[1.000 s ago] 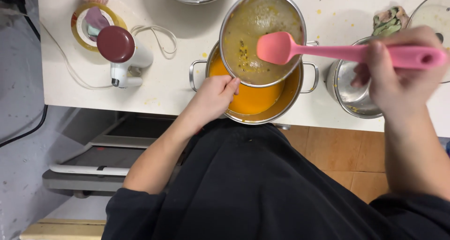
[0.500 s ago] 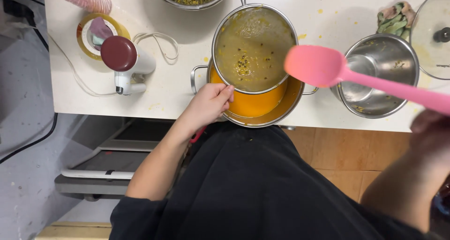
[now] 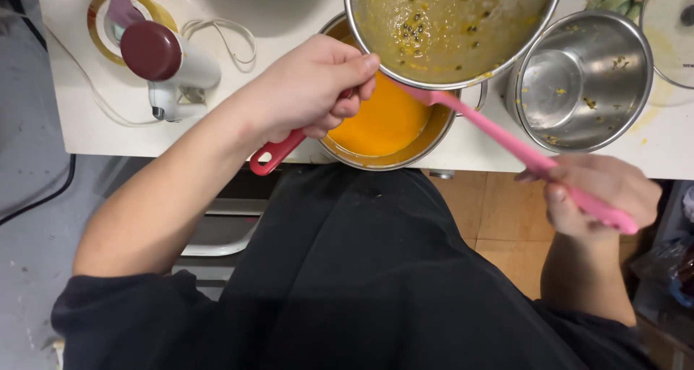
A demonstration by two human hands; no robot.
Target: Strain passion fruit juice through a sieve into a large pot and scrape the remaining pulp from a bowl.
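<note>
My left hand [image 3: 307, 88] grips the red handle [image 3: 273, 153] of a metal strainer [image 3: 452, 23] that holds yellowish pulp with dark seeds. The strainer rests over a steel pot [image 3: 390, 135] filled with orange liquid. My right hand [image 3: 596, 193] holds the end of a pink spatula [image 3: 506, 142]. The spatula's blade end reaches under the strainer's rim, above the pot, and is hidden there.
An empty steel bowl [image 3: 582, 81] with a few scraps stands right of the pot on the white counter [image 3: 94, 128]. A white hand blender with a dark red cap [image 3: 163, 63] and its cord lie at left. A glass lid [image 3: 672, 30] sits far right.
My left hand has taken hold of the strainer's red handle. My right hand has brought the spatula down from above the bowl, so its blade now goes under the strainer.
</note>
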